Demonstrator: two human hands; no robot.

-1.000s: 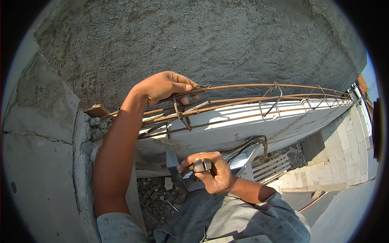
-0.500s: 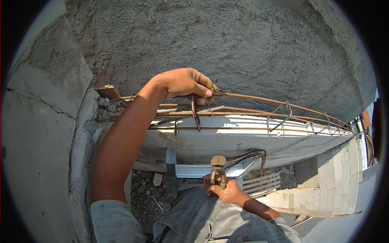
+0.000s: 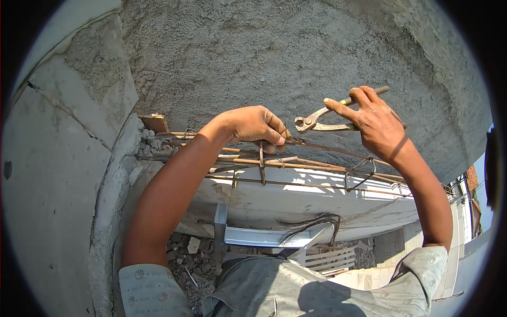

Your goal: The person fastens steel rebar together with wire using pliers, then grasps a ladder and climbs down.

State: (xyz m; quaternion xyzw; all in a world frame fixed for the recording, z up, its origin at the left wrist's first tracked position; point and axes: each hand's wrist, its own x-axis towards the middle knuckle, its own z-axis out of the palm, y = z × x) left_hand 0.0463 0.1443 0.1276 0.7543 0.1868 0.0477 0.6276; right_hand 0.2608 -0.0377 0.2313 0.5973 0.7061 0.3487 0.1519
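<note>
At the top bar of a rusty rebar cage (image 3: 317,166), my left hand (image 3: 259,127) is closed in a pinch beside an upright stirrup (image 3: 262,164). Thin tie wire (image 3: 293,140) shows at its fingertips; its fingers partly hide the joint. My right hand (image 3: 377,124) grips a pair of end-cutting pincers (image 3: 317,120) by the handles, index finger stretched along one of them. The pincers' head points left, above the bar and a short way right of my left hand, apart from the wire. Their handles are spread.
Behind the cage rises a rough grey plastered wall (image 3: 264,58). The cage lies along a white block wall (image 3: 296,193). Below are a metal channel frame (image 3: 264,238), a bundle of dark wires (image 3: 317,219) and rubble (image 3: 195,259). A grey concrete surface (image 3: 58,185) stands left.
My right hand has lifted the pincers from in front of my body up to the right of the joint. My left hand keeps its pinch at the bar. The view has shifted slightly.
</note>
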